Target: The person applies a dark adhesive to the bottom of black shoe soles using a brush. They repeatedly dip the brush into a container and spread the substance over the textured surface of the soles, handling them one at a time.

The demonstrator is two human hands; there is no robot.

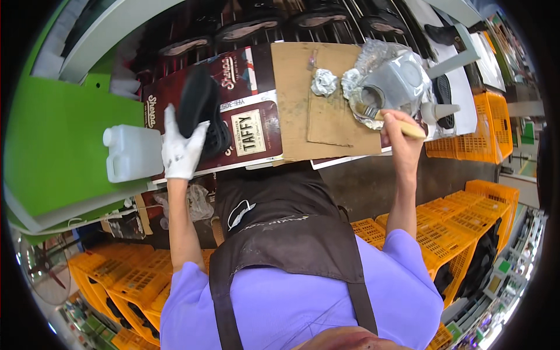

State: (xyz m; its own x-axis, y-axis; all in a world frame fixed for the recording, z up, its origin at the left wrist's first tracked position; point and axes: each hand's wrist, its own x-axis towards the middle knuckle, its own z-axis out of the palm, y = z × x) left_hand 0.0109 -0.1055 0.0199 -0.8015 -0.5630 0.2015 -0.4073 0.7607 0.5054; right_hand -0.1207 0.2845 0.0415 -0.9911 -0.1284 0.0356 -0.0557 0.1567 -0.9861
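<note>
My left hand, in a white glove, holds a black shoe sole between thumb and fingers, tilted up and somewhat blurred. Beneath it, another black sole lies on the dark red printed cardboard. My bare right hand grips a paintbrush by its pale wooden handle. The brush's bristles are at the mouth of a translucent plastic container, which lies tipped with crumpled foil and clear film around it. Whether the bristles touch the inside cannot be made out.
A white jerrycan stands left, beside a green surface. Brown cardboard carries a foil ball. A white nozzle bottle lies right. Black shoe parts line a rack at the back. Orange crates stand at both sides.
</note>
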